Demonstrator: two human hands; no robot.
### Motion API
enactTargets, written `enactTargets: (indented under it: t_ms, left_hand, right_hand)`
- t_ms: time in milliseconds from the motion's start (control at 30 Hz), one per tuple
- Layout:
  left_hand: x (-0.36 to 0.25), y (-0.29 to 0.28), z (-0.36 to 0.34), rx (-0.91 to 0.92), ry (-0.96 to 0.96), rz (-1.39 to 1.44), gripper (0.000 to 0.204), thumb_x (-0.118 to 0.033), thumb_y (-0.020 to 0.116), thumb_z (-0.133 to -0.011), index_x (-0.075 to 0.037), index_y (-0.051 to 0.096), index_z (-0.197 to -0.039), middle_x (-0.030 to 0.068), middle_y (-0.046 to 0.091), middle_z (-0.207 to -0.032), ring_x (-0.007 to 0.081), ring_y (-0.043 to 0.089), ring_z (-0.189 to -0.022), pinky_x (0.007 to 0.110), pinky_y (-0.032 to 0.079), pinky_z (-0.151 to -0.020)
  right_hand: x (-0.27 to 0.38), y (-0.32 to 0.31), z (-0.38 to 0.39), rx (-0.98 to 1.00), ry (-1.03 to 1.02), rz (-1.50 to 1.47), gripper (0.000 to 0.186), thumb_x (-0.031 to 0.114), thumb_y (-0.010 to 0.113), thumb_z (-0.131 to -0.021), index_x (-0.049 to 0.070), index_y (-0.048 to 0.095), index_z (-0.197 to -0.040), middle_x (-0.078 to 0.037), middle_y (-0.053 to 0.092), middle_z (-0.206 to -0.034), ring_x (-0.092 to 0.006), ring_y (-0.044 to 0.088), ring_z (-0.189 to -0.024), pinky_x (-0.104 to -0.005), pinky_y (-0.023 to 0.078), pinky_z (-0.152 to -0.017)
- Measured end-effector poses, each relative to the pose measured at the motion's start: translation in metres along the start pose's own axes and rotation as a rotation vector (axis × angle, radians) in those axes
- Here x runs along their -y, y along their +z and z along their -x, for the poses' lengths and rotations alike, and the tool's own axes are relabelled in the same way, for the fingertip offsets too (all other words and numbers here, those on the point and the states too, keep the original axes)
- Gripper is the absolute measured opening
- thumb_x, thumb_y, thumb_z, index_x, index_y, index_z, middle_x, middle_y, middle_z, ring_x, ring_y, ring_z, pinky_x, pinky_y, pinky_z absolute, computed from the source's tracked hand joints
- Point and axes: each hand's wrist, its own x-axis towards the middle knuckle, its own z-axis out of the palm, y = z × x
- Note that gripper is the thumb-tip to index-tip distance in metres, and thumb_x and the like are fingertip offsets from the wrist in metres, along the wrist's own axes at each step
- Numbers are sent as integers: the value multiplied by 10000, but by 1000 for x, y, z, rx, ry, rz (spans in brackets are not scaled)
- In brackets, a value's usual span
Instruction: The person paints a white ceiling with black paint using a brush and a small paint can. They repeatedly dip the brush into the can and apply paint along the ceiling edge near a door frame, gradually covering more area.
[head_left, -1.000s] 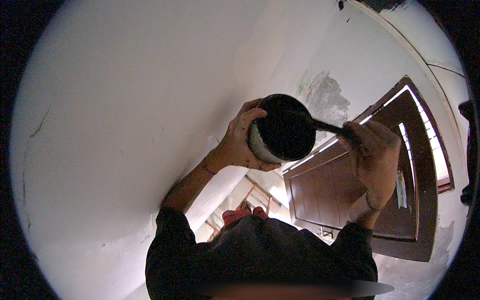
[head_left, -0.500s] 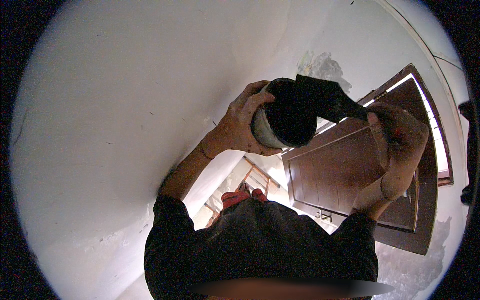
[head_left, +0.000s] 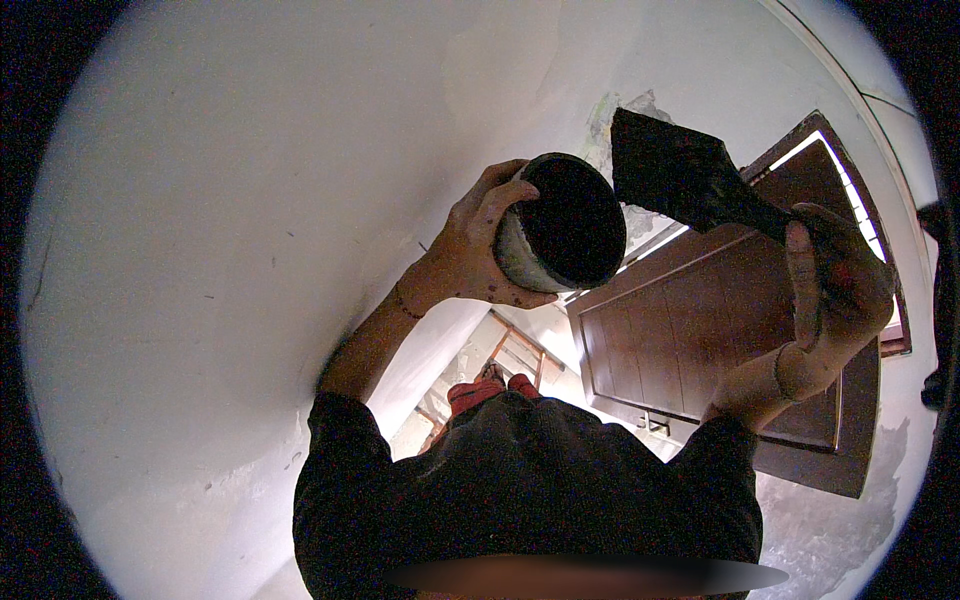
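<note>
My left hand [head_left: 465, 245] grips a round tub [head_left: 512, 258] from its left side, thumb over the rim. The tub is whitish outside and tilted, and its inside is too dark to make out. Small dark spots mark that hand. In my right hand [head_left: 845, 275] is the narrow handle of a dark, flat tool that looks like a wide paintbrush [head_left: 670, 170]. Its broad end points left, just beside and above the tub's rim, apart from it in the picture.
A pale wall [head_left: 200, 250] fills the left, close to my left arm. Behind the tool lies a flaking patch [head_left: 648, 103]. On the right is a brown wooden door or shutter [head_left: 680, 320] with a metal latch [head_left: 655, 424]. Far below my feet, wooden bars [head_left: 515, 345] show.
The paintbrush has moved up and to the right, from over the tub's mouth to beside it. My right hand went with it; the tub has shifted slightly left.
</note>
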Motion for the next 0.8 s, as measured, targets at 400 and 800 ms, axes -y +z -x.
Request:
enactTargets:
  t_ms: [400, 800]
  left_hand:
    - [5, 3, 5, 18, -17, 54, 1038, -388, 938, -417, -162, 386, -1267, 261, 448, -1296, 443, 526, -1155, 492, 492, -941]
    - [5, 2, 3, 36, -19, 26, 1028, -394, 936, -414, -154, 396, -1254, 258, 454, -1287, 443, 521, -1162, 483, 491, -944]
  right_hand:
    - [1, 5, -21, -120, -265, -283, 368, 366, 699, -825, 0, 738, -829, -100, 688, -706, -221, 621, -564, -287, 512, -547]
    - [-8, -6, -8, -141, -138, -128, 165, 78, 732, -818, -41, 715, -929, -110, 714, -825, -159, 648, -714, -270, 507, -706]
